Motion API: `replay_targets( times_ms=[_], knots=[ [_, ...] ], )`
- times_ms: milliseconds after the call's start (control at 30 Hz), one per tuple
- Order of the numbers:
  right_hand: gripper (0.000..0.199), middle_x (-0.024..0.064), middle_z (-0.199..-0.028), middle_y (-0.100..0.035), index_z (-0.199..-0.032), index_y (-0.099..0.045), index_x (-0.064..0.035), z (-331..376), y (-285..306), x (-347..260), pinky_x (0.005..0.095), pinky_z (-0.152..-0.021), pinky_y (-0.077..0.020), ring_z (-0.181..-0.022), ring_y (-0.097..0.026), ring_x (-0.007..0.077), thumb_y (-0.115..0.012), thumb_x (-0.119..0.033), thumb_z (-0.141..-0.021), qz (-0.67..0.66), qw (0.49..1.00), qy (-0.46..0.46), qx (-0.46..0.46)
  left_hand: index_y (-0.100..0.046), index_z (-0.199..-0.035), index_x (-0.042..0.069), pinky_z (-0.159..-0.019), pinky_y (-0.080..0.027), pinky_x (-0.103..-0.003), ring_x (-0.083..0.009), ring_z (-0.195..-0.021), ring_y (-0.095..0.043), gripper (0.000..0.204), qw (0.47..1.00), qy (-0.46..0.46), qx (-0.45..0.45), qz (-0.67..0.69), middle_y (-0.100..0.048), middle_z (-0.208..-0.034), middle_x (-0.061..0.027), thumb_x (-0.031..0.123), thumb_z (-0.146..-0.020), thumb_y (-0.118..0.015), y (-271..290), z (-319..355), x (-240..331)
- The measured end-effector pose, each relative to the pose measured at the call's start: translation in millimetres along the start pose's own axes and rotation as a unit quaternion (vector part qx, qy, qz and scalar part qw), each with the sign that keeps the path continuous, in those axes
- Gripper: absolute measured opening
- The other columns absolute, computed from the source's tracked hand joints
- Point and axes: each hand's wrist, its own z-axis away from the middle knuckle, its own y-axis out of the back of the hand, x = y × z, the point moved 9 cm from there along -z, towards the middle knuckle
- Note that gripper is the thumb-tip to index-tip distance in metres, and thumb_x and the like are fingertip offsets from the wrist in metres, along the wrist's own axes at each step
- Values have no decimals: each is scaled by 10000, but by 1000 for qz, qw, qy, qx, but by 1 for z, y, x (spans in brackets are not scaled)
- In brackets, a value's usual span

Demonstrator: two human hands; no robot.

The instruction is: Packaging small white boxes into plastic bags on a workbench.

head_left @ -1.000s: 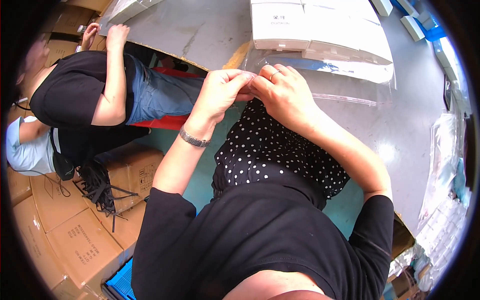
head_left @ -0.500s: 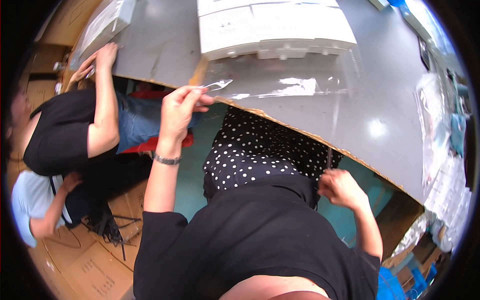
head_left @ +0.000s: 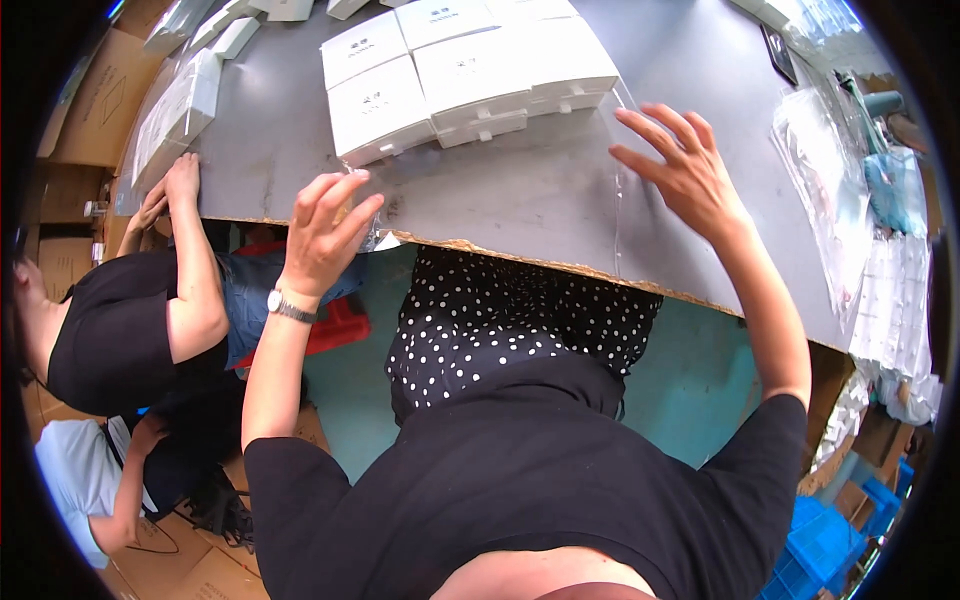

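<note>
A block of white boxes (head_left: 475, 75) sits on the grey table, pressed side by side. Clear plastic film (head_left: 510, 185) lies in front of it, reaching toward the table edge; its outline is hard to see. My left hand (head_left: 322, 235) is at the front edge, by the block's left corner, fingers apart beside the loose film end; no grip on it shows. To the right of the boxes, my right hand (head_left: 685, 170) hovers with spread fingers near the film's right edge, holding nothing.
At left, a co-worker (head_left: 130, 300) rests both hands near another wrapped block of white boxes (head_left: 180, 110). A phone (head_left: 778, 52) and plastic bags (head_left: 820, 190) lie along the right side. The table's front edge (head_left: 560, 262) is rough. Blue crates (head_left: 815, 545) stand lower right.
My right hand has risen from below the table edge to beside the boxes and opened. My left hand has loosened its pinch on the film and shifted left. The view has shifted too.
</note>
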Motion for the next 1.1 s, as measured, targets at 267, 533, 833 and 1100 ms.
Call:
replay_targets(
  times_ms=[267,533,833,1100],
  knots=[
    [293,7,-1309,-585,-1024,-624,-140,-9,-27,28,410,-1073,-399,-1264,-503,233,-714,-47,-761,-149,988,19,-24,-683,-875,80,-883,-497,-368,-245,-1031,-609,152,997,52,21,53,-686,-1048,-11,35,-753,-760,9,-6,-28],
    [375,11,-1301,-571,-1104,-654,-128,-16,-5,-45,357,-902,-461,-1064,-540,224,-641,-67,-734,-127,982,138,-27,-695,-903,98,-911,-500,-395,-271,-1054,-610,240,996,82,1,27,-684,-1069,-30,2,-685,-727,17,9,-39],
    [167,130,-1098,-656,-868,-607,29,33,-11,-11,440,-813,-504,-927,-605,339,-628,-133,-901,-335,941,-36,41,-657,-809,125,-938,-477,-352,-191,-1099,-580,135,992,77,48,87,-669,-1092,18,86,-713,-744,1,17,-27],
    [325,71,-851,-662,-934,-726,-39,246,11,-9,342,-839,-482,-782,-616,211,-550,-310,-977,-520,720,-443,-122,-669,-839,93,-883,-514,-360,-224,-1025,-614,121,991,94,55,81,-689,-1066,-2,83,-761,-761,18,22,-31]
  ],
)
